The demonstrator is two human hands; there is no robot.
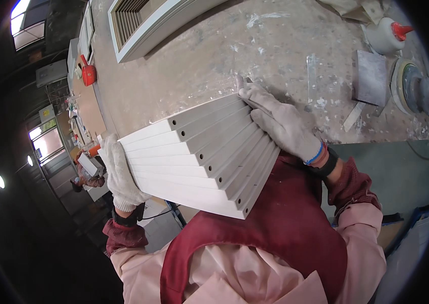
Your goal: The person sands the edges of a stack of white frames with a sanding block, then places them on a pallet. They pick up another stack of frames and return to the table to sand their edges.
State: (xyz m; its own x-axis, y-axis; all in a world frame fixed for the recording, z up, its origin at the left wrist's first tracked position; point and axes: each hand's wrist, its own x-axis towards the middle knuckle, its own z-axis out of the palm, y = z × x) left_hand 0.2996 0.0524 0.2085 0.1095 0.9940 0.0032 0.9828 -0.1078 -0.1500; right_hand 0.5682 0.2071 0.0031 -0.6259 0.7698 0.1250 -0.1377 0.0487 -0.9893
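Observation:
A stack of long white boards [174, 167] leans over the near edge of the workbench, close against my maroon apron [275, 218]. The boards are stepped like stairs, and small dark holes show near their ends. My left hand [121, 177], in a white knit glove, grips the left end of the stack with its fingers along the outer face. At the far right end, my gloved right hand [285, 124] holds the stack with the fingers pressed together over the board edges. The undersides of the boards are hidden.
A white frame with slats [143, 48] lies at the back of the bench [194, 76]. On the right are a white bottle with red cap [385, 36], a grey block [369, 77], a round sander [417, 91] and a flat strip [311, 76]. A red container [88, 73] stands far left.

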